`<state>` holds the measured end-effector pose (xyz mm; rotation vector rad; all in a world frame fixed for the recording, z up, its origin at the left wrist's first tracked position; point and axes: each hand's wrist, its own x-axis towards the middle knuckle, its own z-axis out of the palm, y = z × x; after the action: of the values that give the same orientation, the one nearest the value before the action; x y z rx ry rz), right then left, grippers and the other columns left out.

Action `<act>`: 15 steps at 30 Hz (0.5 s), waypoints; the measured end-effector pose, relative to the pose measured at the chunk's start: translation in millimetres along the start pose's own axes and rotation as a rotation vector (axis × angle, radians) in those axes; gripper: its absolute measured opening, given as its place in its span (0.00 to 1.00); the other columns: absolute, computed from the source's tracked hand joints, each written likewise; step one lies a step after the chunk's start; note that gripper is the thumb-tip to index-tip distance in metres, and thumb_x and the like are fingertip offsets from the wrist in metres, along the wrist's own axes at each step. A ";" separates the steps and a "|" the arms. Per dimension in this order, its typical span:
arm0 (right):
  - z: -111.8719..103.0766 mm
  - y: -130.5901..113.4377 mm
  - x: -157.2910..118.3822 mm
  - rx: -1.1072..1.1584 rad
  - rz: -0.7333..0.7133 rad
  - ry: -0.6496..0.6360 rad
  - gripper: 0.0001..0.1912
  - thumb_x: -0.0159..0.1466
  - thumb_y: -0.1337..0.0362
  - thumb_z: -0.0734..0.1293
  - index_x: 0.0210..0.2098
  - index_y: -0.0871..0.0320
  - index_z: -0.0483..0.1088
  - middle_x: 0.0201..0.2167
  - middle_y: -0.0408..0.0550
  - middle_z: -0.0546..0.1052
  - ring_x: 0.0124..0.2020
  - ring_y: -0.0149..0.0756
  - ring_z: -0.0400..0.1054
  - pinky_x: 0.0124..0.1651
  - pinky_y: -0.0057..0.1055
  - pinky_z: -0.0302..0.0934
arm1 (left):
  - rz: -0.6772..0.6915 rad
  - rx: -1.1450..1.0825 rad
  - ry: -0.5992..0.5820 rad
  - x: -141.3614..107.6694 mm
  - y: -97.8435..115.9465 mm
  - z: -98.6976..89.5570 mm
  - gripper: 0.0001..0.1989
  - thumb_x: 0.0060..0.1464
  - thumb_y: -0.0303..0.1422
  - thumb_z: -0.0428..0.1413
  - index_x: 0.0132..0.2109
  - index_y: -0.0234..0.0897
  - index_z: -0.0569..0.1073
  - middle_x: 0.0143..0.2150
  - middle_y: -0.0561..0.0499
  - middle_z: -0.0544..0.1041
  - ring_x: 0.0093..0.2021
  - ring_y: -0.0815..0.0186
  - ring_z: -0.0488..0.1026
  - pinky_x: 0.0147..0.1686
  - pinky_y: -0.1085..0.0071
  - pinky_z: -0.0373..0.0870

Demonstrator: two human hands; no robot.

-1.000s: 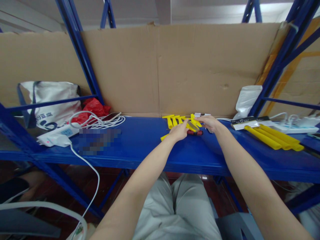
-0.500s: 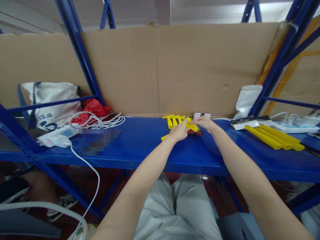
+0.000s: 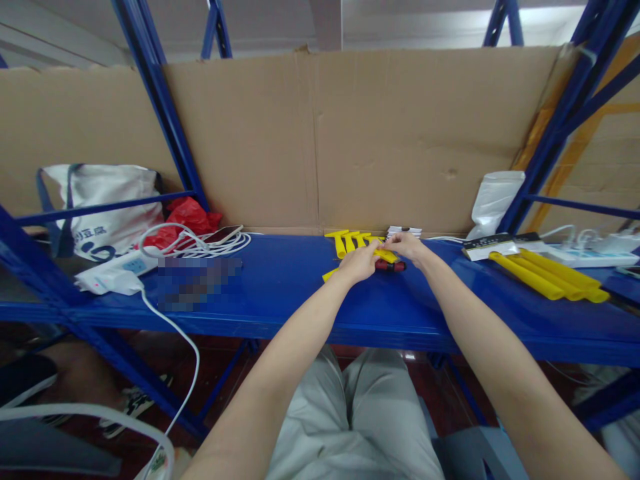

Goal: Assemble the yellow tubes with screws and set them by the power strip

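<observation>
My left hand (image 3: 361, 262) is closed around a flat yellow piece (image 3: 387, 256), whose lower part shows between my hands. The fingers of my right hand (image 3: 406, 246) are pinched together at the upper edge of the same piece, meeting my left fingertips. What lies between the fingertips is too small to tell. Just below the piece, a dark red cylindrical object (image 3: 391, 265) rests on the blue shelf (image 3: 290, 280). Several yellow T-shaped pieces (image 3: 340, 244) lie in a row behind my left hand. Another yellow end (image 3: 329, 275) sticks out beside my left wrist.
A small stack of white-and-black items (image 3: 404, 231) stands behind my right hand. Long yellow tubes (image 3: 545, 277) lie at right near a power strip (image 3: 590, 255). At left are a cloth bag (image 3: 110, 207), a red plastic bag (image 3: 187, 220), and white cables (image 3: 215, 247). Cardboard (image 3: 400, 140) backs the shelf.
My right hand has moved slightly left, its fingers closing in to meet my left fingertips. The yellow piece has tilted, so less of its face shows. My left hand has barely moved.
</observation>
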<state>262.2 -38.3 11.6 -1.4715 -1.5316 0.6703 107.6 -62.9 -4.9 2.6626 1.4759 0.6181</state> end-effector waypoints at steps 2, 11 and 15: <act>-1.5 0.3 1.2 0.026 0.003 0.023 0.12 0.47 0.66 0.73 0.18 0.60 0.65 0.16 0.38 0.66 0.20 0.24 0.57 0.25 0.22 0.52 | -0.010 -0.007 -0.003 -0.1 0.7 -0.6 0.17 0.61 0.34 0.43 0.57 0.44 0.59 0.51 0.46 0.73 0.51 0.57 0.70 0.48 0.61 0.65; -41.3 27.5 15.7 -0.490 -0.020 0.256 0.02 0.52 0.70 0.67 0.24 0.58 0.72 0.31 0.49 0.76 0.41 0.41 0.68 0.44 0.35 0.61 | -0.025 -0.003 -0.005 -0.1 2.2 -2.4 0.16 0.61 0.35 0.43 0.55 0.43 0.61 0.49 0.45 0.75 0.49 0.56 0.71 0.46 0.61 0.66; -50.4 35.1 13.4 -0.755 0.111 0.147 0.08 0.49 0.73 0.68 0.27 0.55 0.76 0.40 0.53 0.76 0.51 0.52 0.63 0.49 0.47 0.59 | -0.022 -0.005 -0.011 -1.0 3.0 -3.2 0.15 0.61 0.35 0.43 0.54 0.43 0.61 0.48 0.45 0.75 0.49 0.55 0.71 0.46 0.61 0.66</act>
<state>324.3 -29.5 7.9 -2.1127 -1.6782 0.0114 108.4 -65.9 -1.6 2.6381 1.4970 0.6041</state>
